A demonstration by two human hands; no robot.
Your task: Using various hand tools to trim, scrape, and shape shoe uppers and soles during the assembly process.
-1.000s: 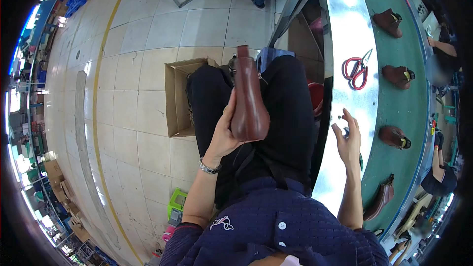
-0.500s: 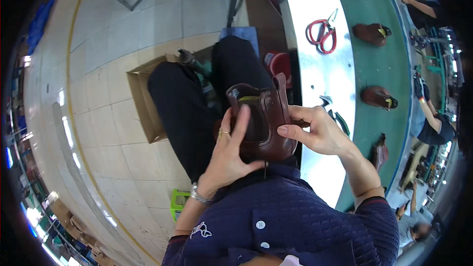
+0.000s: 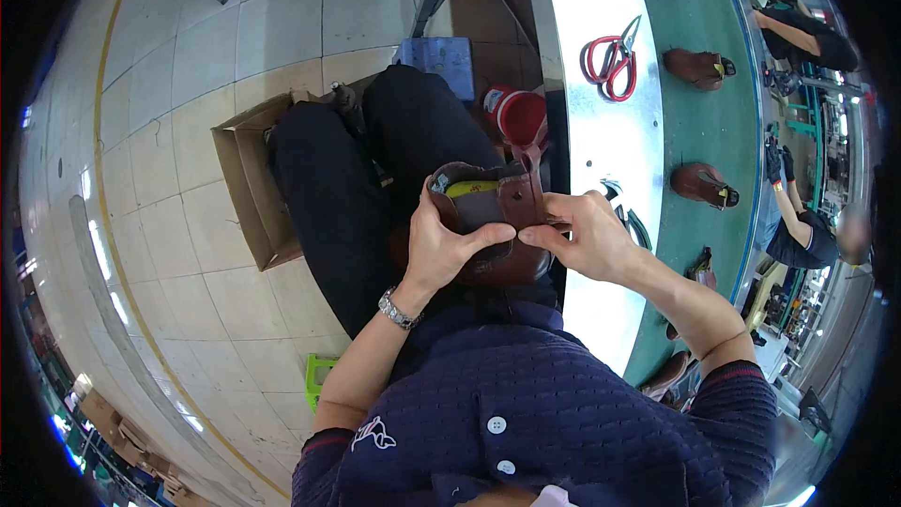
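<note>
A dark brown leather ankle boot (image 3: 518, 197) rests over my lap, its opening showing a yellow patch inside. My left hand (image 3: 439, 252) wraps round the boot's left side, with the thumb laid across the upper. On the other side, my right hand (image 3: 593, 239) grips the leather edge between thumb and fingers, below the loop that sticks up at the top. The two thumb tips sit close together at the front of the opening. Part of the boot's lower end is hidden by my hands and shadow.
Red-handled scissors (image 3: 610, 69) lie on the metal bench (image 3: 610, 141) at my right. Beyond runs a green conveyor belt (image 3: 690, 127) carrying several brown boots (image 3: 702, 185). A red bucket (image 3: 519, 115) and a cardboard box (image 3: 251, 192) stand by my legs. Other people work at far right.
My left hand has gone from reaching its fingers over the opening to gripping the boot's side, thumb across the front. The right hand still holds the edge. The view has shifted slightly.
</note>
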